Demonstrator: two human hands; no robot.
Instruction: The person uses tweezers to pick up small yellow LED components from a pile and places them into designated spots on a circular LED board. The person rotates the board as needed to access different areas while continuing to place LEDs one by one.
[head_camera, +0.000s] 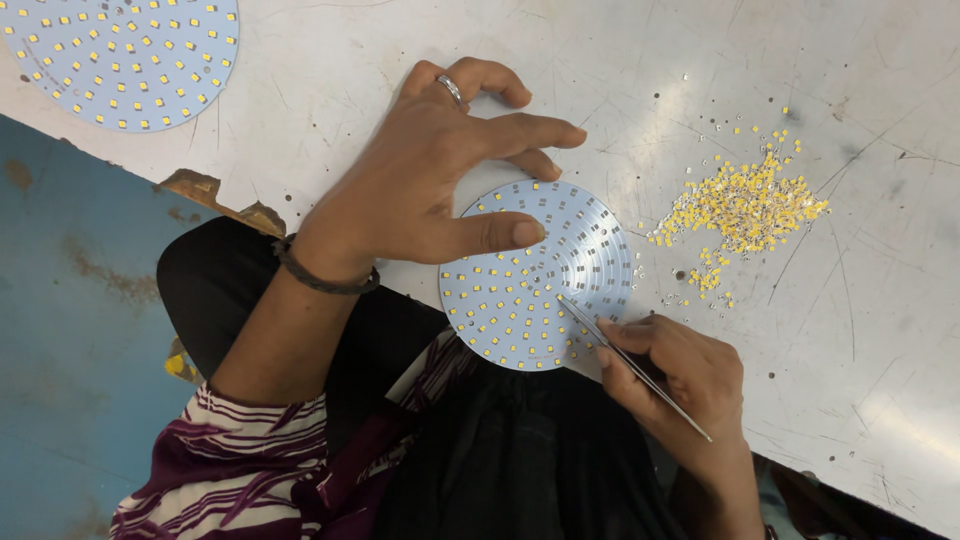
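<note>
A round white circuit disc (575, 255) dotted with small yellow chips lies at the table's near edge. My left hand (440, 170) rests on its upper left rim, thumb pressed flat on the disc and fingers arched over its top edge. My right hand (680, 375) pinches thin metal tweezers (625, 358), whose tip touches the disc's lower right part among the chips. A ring sits on one left finger and a dark band circles the left wrist.
A loose heap of tiny yellow chips (745, 205) lies right of the disc on the scratched white table (860, 330). A second populated disc (125, 60) sits at the far left corner. The blue floor (70, 330) shows below the table's chipped edge.
</note>
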